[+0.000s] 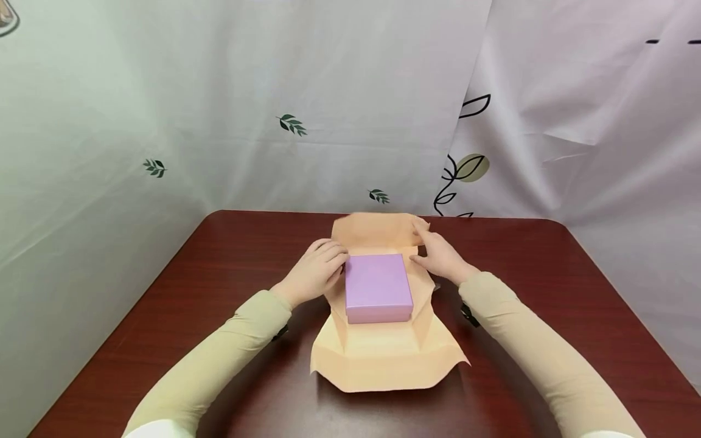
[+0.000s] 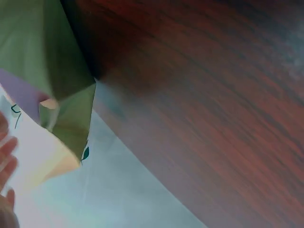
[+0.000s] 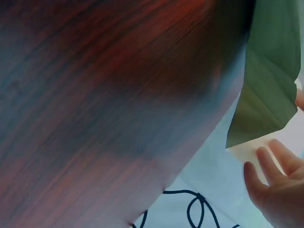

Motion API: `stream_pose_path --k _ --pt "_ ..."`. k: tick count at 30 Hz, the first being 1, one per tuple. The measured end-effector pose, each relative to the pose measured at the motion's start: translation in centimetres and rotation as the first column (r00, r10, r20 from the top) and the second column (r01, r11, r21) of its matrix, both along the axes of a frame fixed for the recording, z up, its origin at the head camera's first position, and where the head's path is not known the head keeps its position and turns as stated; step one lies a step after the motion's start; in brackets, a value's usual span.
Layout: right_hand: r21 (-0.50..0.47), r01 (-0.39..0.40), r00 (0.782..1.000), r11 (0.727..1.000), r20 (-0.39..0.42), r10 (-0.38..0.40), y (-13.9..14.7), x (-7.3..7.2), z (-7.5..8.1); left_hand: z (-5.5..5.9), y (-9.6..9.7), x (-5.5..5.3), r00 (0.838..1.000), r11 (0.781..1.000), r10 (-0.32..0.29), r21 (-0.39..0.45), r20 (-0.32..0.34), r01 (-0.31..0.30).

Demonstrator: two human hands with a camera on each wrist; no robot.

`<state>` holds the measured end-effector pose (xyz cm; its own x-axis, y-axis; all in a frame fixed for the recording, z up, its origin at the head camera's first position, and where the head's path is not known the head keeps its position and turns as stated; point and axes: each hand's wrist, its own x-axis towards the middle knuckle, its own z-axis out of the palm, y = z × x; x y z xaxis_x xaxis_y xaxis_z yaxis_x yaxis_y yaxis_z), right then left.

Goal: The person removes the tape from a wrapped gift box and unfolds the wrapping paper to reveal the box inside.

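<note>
A purple box (image 1: 378, 283) with a lid lies on a creased sheet of peach wrapping paper (image 1: 383, 371), whose front and back ends stand raised. At the box's far left corner is my left hand (image 1: 317, 267), its fingers slightly bent along the box and paper edge. In the left wrist view the fingers (image 2: 7, 161) show only at the frame's edge, beside the paper. My right hand (image 1: 440, 252) reaches to the right side of the back flap, forefinger extended against it and thumb nearer the box. The right wrist view shows its fingers (image 3: 268, 171) apart, close to the paper.
Under everything is a dark red-brown wooden table (image 1: 246, 243) with rounded far corners. A pale curtain (image 1: 328, 91) printed with leaves hangs right behind it and along both sides.
</note>
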<state>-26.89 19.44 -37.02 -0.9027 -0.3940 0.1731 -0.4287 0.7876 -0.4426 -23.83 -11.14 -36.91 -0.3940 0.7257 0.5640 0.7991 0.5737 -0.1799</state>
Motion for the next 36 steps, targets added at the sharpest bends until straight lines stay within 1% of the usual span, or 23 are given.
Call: stream_pose_path --k 3,5,9,13,16,19,22,24,26,28,30,33,36 --pt "0.067 -0.041 0.999 0.997 0.017 0.04 0.2 -0.2 -0.4 -0.3 0.0 -0.2 0.995 0.995 0.088 -0.05 0.045 -0.085" --pt "0.103 -0.063 0.998 0.993 0.029 0.06 0.3 -0.3 -0.6 -0.4 0.0 -0.3 0.988 0.989 0.127 -0.081 0.09 -0.12" --pt "0.152 -0.079 0.993 0.985 0.096 0.065 0.6 -0.1 -1.0 -0.6 0.0 -0.5 0.971 0.978 0.176 -0.14 0.164 -0.153" --pt "0.222 -0.099 0.988 0.97 0.142 0.068 0.8 0.0 -1.2 -0.6 -0.1 -0.6 0.954 0.965 0.222 -0.183 0.2 -0.186" --pt "0.26 -0.104 0.984 0.96 0.168 0.061 0.9 0.0 -1.2 -0.6 -0.3 -0.7 0.941 0.95 0.264 -0.225 0.213 -0.215" --pt "0.286 -0.091 0.977 0.954 0.211 0.029 1.0 -0.1 -1.4 -0.6 -0.5 -0.7 0.927 0.933 0.303 -0.269 0.222 -0.241" --pt "0.304 -0.078 0.969 0.95 0.247 0.001 1.1 -0.1 -1.7 -0.6 -0.7 -0.7 0.913 0.921 0.328 -0.298 0.243 -0.251" --pt "0.312 -0.069 0.964 0.948 0.266 -0.017 1.1 -0.2 -1.9 -0.7 -0.9 -0.8 0.897 0.914 0.347 -0.314 0.274 -0.257" --pt "0.315 -0.068 0.959 0.947 0.281 -0.025 1.2 -0.3 -2.0 -0.7 -1.0 -0.8 0.881 0.907 0.362 -0.333 0.305 -0.258" --pt "0.314 -0.07 0.954 0.947 0.299 -0.029 1.2 -0.4 -2.0 -0.8 -1.1 -0.9 0.856 0.901 0.38 -0.352 0.35 -0.255" --pt "0.315 -0.074 0.947 0.946 0.319 -0.032 1.3 -0.4 -2.0 -0.9 -1.3 -1.0 0.827 0.895 0.394 -0.374 0.401 -0.244" --pt "0.319 -0.086 0.937 0.944 0.348 -0.032 1.4 -0.4 -2.0 -1.0 -1.6 -0.9 0.774 0.88 0.42 -0.422 0.474 -0.219" --pt "0.358 -0.104 0.93 0.928 0.366 -0.037 1.4 -0.4 -2.1 -0.9 -1.8 -0.7 0.713 0.851 0.459 -0.492 0.53 -0.182"
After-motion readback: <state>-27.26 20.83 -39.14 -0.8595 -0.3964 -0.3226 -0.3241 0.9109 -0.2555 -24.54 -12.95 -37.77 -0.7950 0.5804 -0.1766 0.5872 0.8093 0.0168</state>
